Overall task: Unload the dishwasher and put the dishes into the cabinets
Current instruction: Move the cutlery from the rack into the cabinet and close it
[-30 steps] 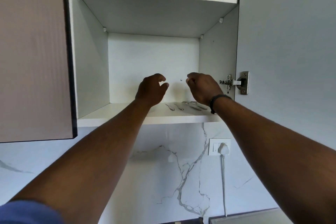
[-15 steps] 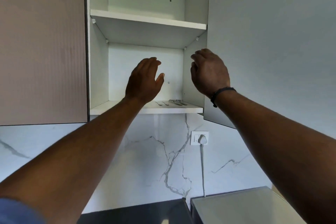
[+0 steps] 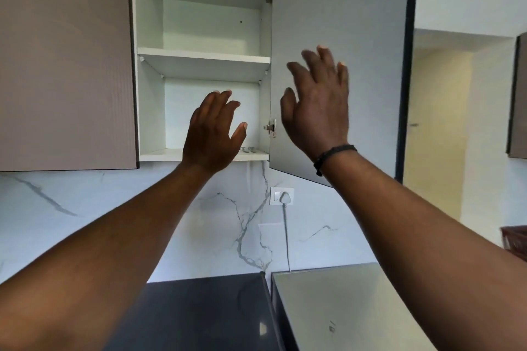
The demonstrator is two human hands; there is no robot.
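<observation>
Both hands up w/ nothing in them: left hand has relaxed fingers in front of the open cabinet, right hand is spread flat in front of the open door. Cutlery sits on the bottom shelf near its right front corner, mostly hidden behind the left hand.

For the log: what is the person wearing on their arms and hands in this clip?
Both forearms are bare, no sleeves in view. The right hand has a thin black braided wristband at the wrist. The left hand wears nothing: no gloves, rings or watch visible.
</observation>
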